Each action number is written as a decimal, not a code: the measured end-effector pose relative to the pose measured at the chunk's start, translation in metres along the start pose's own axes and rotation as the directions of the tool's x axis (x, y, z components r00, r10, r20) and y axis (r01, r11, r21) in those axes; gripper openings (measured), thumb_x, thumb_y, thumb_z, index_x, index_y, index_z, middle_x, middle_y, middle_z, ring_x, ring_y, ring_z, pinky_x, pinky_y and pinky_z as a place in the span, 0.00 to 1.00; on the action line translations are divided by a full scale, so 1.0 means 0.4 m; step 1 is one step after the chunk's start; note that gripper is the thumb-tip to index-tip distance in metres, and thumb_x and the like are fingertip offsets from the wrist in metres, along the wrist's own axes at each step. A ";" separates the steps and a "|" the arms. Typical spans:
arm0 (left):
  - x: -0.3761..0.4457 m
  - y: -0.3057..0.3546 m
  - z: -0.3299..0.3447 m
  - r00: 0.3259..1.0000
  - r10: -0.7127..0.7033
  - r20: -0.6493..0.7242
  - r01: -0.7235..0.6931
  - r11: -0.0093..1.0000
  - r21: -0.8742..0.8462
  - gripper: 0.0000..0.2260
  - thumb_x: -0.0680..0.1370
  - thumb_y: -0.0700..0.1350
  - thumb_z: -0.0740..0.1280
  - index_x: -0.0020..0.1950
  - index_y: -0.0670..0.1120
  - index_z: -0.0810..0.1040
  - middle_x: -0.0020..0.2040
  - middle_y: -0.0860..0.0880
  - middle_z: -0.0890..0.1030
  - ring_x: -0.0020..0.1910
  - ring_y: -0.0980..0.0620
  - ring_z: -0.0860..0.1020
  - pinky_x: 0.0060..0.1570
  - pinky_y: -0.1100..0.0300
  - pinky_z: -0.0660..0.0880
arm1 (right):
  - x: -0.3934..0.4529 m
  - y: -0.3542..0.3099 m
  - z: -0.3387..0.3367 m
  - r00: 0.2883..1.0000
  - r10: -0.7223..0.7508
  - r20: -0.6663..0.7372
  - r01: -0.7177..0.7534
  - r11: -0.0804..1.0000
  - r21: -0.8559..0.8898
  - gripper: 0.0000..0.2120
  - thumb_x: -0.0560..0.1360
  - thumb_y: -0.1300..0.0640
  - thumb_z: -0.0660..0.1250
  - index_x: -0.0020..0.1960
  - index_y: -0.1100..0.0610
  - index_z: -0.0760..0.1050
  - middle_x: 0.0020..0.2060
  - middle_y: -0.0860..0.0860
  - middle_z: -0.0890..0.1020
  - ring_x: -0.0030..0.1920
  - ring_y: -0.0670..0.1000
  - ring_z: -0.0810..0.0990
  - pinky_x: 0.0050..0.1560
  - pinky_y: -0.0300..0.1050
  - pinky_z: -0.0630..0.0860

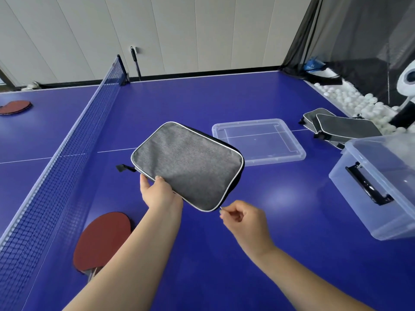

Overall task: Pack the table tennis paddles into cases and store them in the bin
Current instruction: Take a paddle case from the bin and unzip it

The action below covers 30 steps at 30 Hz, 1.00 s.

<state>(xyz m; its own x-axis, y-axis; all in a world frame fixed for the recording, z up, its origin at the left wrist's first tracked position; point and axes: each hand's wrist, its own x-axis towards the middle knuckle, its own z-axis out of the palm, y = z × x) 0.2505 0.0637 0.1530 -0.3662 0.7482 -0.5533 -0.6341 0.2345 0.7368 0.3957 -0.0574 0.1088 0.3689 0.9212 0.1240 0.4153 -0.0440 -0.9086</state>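
Left hand [157, 191] holds case [187, 164]; right hand [243, 217] pinches its zip. Bin [379, 187] looks empty, paddle [102, 240] still on table [280, 209].

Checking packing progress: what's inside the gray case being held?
Cannot be seen: the gray case is opaque fabric, hiding its contents. One red paddle lies on the table below.

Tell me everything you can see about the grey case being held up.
The grey case is a flat, rounded rectangle of heathered grey fabric with pale piping along its edge and a black underside. A black tab hangs off its left corner. It is held tilted above the blue table, the left hand gripping its near edge while the right hand pinches something at its near corner.
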 end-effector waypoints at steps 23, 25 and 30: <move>-0.009 -0.178 -0.089 0.950 -0.172 0.261 0.001 0.837 0.547 0.11 0.81 0.41 0.63 0.62 0.51 0.72 0.47 0.45 0.82 0.41 0.46 0.80 0.51 0.45 0.78 | 0.093 0.119 -0.151 0.872 0.479 0.102 -0.459 0.872 -0.170 0.23 0.75 0.51 0.69 0.68 0.54 0.71 0.61 0.48 0.78 0.53 0.44 0.76 0.54 0.38 0.67; -0.002 -0.222 -0.104 0.944 -0.213 0.253 0.025 0.809 0.587 0.11 0.80 0.42 0.63 0.63 0.50 0.71 0.50 0.44 0.82 0.43 0.45 0.80 0.51 0.43 0.78 | 0.071 0.155 -0.152 0.847 0.515 0.131 -0.496 0.855 -0.153 0.23 0.75 0.54 0.69 0.69 0.55 0.72 0.62 0.50 0.78 0.52 0.44 0.76 0.54 0.38 0.68; 0.017 -0.311 -0.125 0.907 -0.313 0.282 0.036 0.724 0.689 0.11 0.81 0.41 0.61 0.62 0.52 0.69 0.52 0.44 0.82 0.46 0.44 0.82 0.51 0.44 0.79 | 0.031 0.235 -0.161 0.819 0.563 0.110 -0.557 0.827 -0.082 0.17 0.75 0.65 0.66 0.64 0.57 0.76 0.48 0.43 0.80 0.44 0.41 0.77 0.52 0.39 0.71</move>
<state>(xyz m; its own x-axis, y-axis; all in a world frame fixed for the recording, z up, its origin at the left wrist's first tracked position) 0.2929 0.0087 0.0382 0.0582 0.7800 -0.6230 -0.0033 0.6242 0.7812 0.4930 -0.0749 0.0506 0.4449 0.7722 -0.4536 0.2063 -0.5812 -0.7872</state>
